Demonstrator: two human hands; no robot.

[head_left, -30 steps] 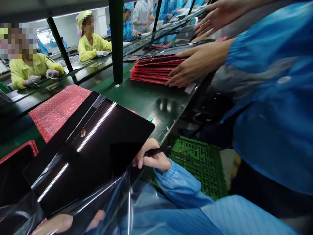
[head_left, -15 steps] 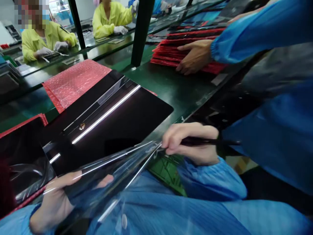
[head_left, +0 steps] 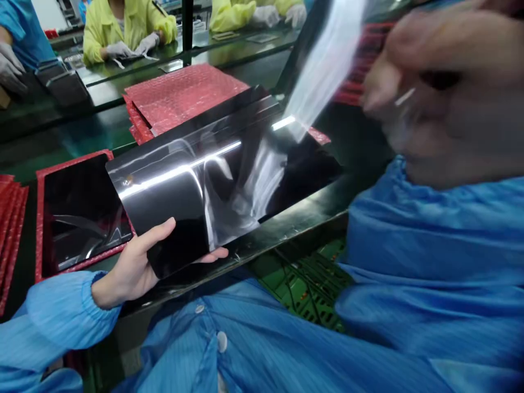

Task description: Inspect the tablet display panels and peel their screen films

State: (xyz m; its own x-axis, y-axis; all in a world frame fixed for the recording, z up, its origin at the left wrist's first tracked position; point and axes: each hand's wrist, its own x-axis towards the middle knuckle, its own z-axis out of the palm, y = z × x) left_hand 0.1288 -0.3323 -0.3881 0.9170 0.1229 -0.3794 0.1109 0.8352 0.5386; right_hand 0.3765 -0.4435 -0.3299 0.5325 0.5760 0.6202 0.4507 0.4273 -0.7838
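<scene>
The left hand (head_left: 133, 267) gripped a glossy black rectangular panel (head_left: 180, 204) by its near left corner, thumb pressed on top and fingertips showing past the near edge. The panel lay tilted above the front edge of a dark green, shiny bench (head_left: 362, 150); whether its far side rested on anything was hidden. A crumpled sheet of clear plastic film (head_left: 266, 183) lay over part of the panel and rose from it in a blurred white streak towards the upper right. The right hand (head_left: 442, 93) was raised near that streak, its fingers curled but badly blurred, so it could not be told whether they pinched the film.

Behind the panel sat a stack of pinkish-red bubble-wrap sheets (head_left: 186, 98). To the left, a second black panel (head_left: 88, 202) lay on red bubble wrap (head_left: 40, 218), near a pile of red bubble-wrap pieces (head_left: 12, 229). A green plastic crate (head_left: 307, 284) stood below the bench. Across it, a person in yellow (head_left: 129, 27) worked in white gloves (head_left: 147, 43).
</scene>
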